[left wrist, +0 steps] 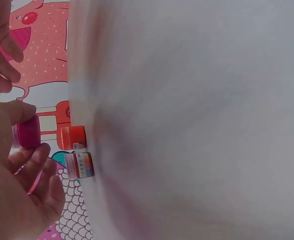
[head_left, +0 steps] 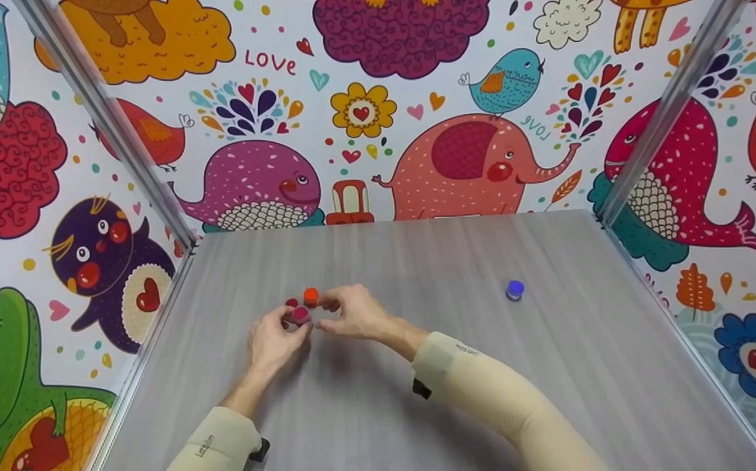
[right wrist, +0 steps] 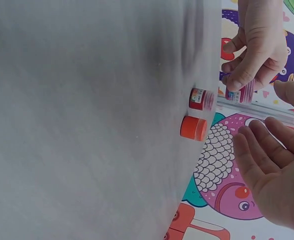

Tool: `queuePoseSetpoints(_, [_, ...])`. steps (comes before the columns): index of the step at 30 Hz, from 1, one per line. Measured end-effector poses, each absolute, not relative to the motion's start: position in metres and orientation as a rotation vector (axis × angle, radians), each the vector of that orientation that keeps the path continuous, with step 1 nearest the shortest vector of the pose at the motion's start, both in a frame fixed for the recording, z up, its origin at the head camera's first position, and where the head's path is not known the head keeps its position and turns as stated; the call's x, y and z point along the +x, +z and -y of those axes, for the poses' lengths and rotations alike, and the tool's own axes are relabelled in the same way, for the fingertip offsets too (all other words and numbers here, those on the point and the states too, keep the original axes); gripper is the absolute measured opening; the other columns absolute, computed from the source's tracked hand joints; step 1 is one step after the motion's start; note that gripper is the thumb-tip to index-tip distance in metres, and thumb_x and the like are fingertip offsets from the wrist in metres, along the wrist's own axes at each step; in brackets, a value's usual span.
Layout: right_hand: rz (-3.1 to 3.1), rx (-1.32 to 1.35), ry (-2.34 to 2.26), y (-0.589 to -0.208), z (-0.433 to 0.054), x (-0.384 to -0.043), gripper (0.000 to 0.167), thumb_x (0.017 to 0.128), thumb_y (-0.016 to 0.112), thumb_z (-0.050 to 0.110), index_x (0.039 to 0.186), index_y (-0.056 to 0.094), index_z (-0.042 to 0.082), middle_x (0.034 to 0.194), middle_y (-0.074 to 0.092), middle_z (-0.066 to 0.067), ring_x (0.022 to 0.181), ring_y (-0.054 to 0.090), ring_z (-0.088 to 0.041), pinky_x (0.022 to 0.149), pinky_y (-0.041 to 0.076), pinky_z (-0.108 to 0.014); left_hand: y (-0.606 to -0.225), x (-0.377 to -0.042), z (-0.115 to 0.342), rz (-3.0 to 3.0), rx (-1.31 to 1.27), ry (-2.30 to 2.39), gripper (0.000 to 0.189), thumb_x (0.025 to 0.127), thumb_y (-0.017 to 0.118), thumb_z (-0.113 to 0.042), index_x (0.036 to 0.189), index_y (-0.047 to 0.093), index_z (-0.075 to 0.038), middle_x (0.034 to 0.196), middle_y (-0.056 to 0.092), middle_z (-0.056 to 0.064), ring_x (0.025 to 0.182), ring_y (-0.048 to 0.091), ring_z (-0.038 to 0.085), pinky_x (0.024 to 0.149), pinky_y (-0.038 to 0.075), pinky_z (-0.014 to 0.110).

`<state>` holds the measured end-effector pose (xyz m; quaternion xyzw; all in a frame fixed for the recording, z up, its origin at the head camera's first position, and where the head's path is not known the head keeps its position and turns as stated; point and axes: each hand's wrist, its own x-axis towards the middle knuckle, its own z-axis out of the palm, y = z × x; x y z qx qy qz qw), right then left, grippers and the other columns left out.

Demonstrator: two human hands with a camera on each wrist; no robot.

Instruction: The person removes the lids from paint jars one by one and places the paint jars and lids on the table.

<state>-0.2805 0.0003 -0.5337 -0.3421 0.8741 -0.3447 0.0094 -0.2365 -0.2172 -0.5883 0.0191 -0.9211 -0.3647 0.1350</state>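
Observation:
Between thumb and fingers my left hand (head_left: 274, 343) pinches a small paint jar (head_left: 300, 315) with a crimson lid, raised above the table in the right wrist view. Just beyond it an orange paint jar (head_left: 311, 296) stands on the table. Beside that is a second jar, a red one (right wrist: 201, 99) with a printed label, partly hidden by the left hand in the head view. My right hand (head_left: 357, 313) hovers close to the orange jar and the held jar. Its fingers are spread and slightly bent, with nothing between them in the right wrist view.
A jar with a blue lid (head_left: 514, 290) stands apart on the right side of the grey wood-grain table (head_left: 443, 261). Patterned panels with cartoon animals rise behind and at both sides. Metal posts (head_left: 112, 124) stand at the back corners.

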Motion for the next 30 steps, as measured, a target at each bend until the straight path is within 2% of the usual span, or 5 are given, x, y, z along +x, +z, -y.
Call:
queuePoseSetpoints(5, [-2.72, -1.02, -1.138, -0.531, -0.001, -0.281, 0.037, 0.099, 0.085, 0.028, 0.129, 0.082, 0.007, 0.118, 0.085, -0.008, 0.108, 0.08, -0.023, 0.096, 0.067, -0.034, -0.585, -0.236, 0.212, 2.637, 0.011, -1.071, 0.025, 0.092, 0.093, -0.027, 0.109, 0.083, -0.01, 0.096, 0.083, 0.013, 0.092, 0.074, 0.032, 0.079, 0.051, 0.034])
queuePoseSetpoints(11, [-2.669, -1.005, -1.22, -0.527, -0.003, -0.282, 0.037, 0.1, 0.085, 0.027, 0.129, 0.081, 0.003, 0.12, 0.085, -0.013, 0.109, 0.081, -0.03, 0.099, 0.068, -0.042, -0.581, -0.234, 0.208, 2.607, -0.052, -1.072, 0.026, 0.092, 0.094, -0.028, 0.108, 0.083, -0.01, 0.096, 0.083, 0.012, 0.092, 0.075, 0.032, 0.08, 0.054, 0.035])
queuePoseSetpoints(14, [-2.664, -1.013, -1.242, -0.524, -0.004, -0.283, 0.038, 0.1, 0.085, 0.026, 0.129, 0.081, 0.003, 0.12, 0.085, -0.015, 0.108, 0.081, -0.03, 0.099, 0.068, -0.042, -0.579, -0.234, 0.205, 2.591, -0.086, -1.079, 0.025, 0.093, 0.094, -0.028, 0.107, 0.083, -0.011, 0.096, 0.083, 0.011, 0.093, 0.076, 0.033, 0.081, 0.057, 0.037])
queuePoseSetpoints(21, [-2.652, -1.01, -1.246, -0.523, -0.008, -0.282, 0.043, 0.099, 0.087, 0.03, 0.132, 0.081, 0.004, 0.122, 0.084, -0.014, 0.108, 0.078, -0.027, 0.092, 0.067, -0.033, -0.576, -0.234, 0.199, 2.554, -0.109, -1.123, 0.023, 0.09, 0.094, -0.023, 0.107, 0.084, -0.01, 0.096, 0.084, 0.007, 0.093, 0.077, 0.032, 0.085, 0.06, 0.041])
queuePoseSetpoints(30, [-2.671, -0.983, -1.251, -0.526, -0.012, -0.281, 0.039, 0.1, 0.087, 0.033, 0.129, 0.083, 0.008, 0.119, 0.084, -0.015, 0.105, 0.077, -0.026, 0.089, 0.066, -0.029, -0.572, -0.233, 0.192, 2.532, -0.119, -1.112, 0.025, 0.089, 0.094, -0.022, 0.109, 0.084, -0.01, 0.098, 0.084, 0.007, 0.093, 0.076, 0.027, 0.086, 0.059, 0.042])
